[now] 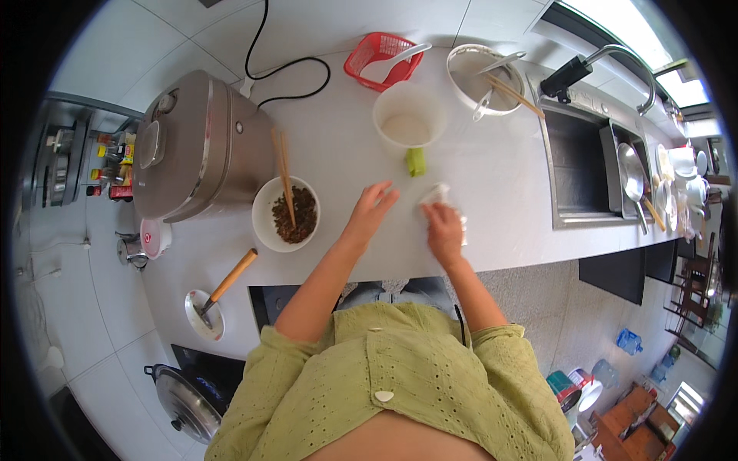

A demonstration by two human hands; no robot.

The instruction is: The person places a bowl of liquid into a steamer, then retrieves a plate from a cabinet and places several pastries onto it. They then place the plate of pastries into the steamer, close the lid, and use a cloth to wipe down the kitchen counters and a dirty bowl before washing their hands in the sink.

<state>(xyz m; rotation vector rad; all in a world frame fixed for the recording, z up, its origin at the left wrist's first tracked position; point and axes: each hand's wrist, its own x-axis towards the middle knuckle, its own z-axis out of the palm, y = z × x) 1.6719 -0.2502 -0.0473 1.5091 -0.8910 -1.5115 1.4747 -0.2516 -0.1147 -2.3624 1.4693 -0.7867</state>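
My right hand point(445, 231) presses on a crumpled white cloth or tissue point(441, 193) lying on the light countertop point(369, 253); its fingers cover much of it. My left hand point(371, 214) hovers or rests to the left with fingers apart, holding nothing. Beyond the two hands stands a translucent white plastic container point(409, 118) with a green handle point(415, 162) facing me. A white bowl point(262, 222) sits left of my left hand. In it is a dark, finely chopped filling point(302, 213) with a pair of wooden chopsticks point(285, 173) stuck in.
A large rice cooker point(190, 150) stands at left. A wooden-handled utensil point(232, 279) leans in a small dish point(196, 322). At the back are a red plastic basket point(357, 60) and a white basin point(458, 92) holding utensils. The sink point(576, 167) lies to the right.
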